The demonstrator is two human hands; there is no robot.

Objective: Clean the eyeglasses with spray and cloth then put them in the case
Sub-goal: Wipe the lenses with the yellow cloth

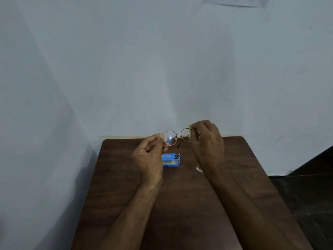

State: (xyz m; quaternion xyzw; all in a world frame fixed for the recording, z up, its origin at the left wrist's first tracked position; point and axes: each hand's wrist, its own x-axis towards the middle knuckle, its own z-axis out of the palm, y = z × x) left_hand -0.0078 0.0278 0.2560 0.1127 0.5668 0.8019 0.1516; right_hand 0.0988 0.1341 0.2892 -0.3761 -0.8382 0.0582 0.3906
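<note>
eyeglasses point(177, 138), one pair, two hands

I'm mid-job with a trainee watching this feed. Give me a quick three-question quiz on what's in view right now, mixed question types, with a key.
1. True or false: the thin metal round-lens eyeglasses lie on the dark brown wooden table.
2. Which hand presses the small yellowish cloth to a lens? A) left hand B) right hand
3. Fill in: the bright blue plastic case sits on the table, ____ and empty of glasses.

Key
1. False; both hands hold them above the table.
2. B; the left hand pinches the other lens's rim.
3. Open.
</note>
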